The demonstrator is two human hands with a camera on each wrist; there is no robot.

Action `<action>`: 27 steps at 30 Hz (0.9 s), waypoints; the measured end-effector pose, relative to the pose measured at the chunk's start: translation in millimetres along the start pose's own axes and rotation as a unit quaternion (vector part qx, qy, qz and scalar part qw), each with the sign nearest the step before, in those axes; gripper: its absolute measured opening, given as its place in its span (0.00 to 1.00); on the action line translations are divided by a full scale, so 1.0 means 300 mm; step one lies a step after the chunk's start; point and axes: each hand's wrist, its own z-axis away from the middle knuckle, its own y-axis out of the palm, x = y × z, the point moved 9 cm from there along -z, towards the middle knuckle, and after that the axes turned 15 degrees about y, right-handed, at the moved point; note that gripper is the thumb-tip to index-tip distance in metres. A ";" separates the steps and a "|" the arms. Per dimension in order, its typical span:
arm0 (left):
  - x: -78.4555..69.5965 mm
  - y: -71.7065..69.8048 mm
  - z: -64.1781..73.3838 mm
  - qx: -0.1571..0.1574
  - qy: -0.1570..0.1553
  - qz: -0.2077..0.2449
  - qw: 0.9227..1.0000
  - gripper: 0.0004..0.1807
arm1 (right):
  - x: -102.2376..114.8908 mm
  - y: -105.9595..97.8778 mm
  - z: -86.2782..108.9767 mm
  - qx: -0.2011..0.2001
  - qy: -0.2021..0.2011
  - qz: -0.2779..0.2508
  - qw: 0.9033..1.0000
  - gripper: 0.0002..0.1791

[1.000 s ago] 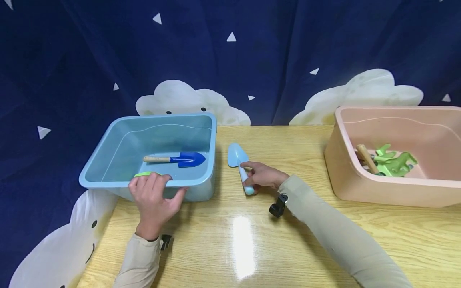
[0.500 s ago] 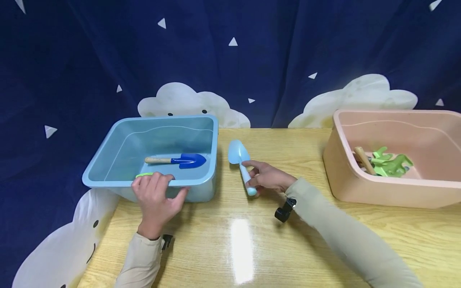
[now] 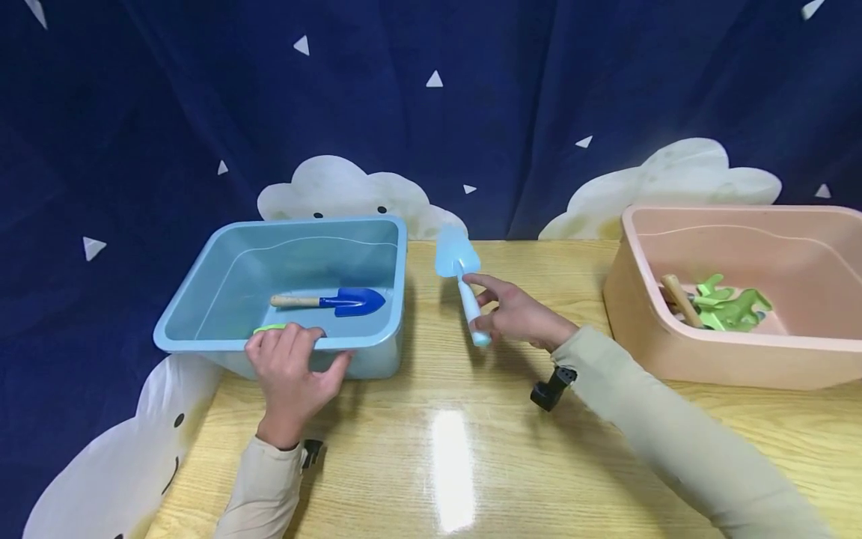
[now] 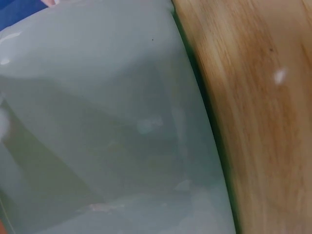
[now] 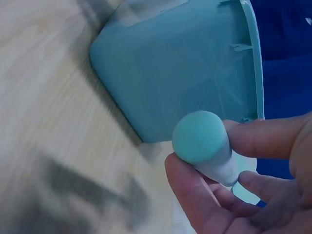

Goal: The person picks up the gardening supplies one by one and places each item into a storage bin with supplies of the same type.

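My right hand point(image 3: 521, 314) pinches the handle of a light blue trowel point(image 3: 469, 299), held above the table with its blade pointing away. In the right wrist view, thumb and fingers close around the handle near its rounded mint end point(image 5: 199, 136). My left hand point(image 3: 292, 378) grips the near rim of a blue tub point(image 3: 209, 346), fingers hooked over it and thumb on the outside. A dark blue trowel point(image 3: 353, 301) with a wooden handle lies in that tub. Just behind my left fingers shows a bright green edge point(image 3: 269, 327), mostly hidden. The left wrist view shows only the tub's outer wall point(image 4: 122, 136) and wood.
A pink tub point(image 3: 741, 367) stands at the right, holding green toy tools point(image 3: 737, 308) and a wooden handle point(image 3: 682, 299). Both tubs rest on the wooden table point(image 3: 377, 464). Behind it hangs a dark blue curtain point(image 3: 377, 112) with clouds and triangles.
The light blue trowel has risen off the table in my right hand, moving away and slightly right. My left hand stays on the blue tub's rim.
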 end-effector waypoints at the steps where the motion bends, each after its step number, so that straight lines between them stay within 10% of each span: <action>1: -0.001 -0.001 0.000 0.000 0.000 0.000 1.000 0.24 | 0.012 -0.005 0.006 -0.003 -0.004 0.007 1.000 0.42; 27: -0.002 0.004 0.002 -0.001 -0.006 0.005 1.000 0.23 | 0.148 -0.069 0.145 -0.044 -0.076 0.106 0.990 0.43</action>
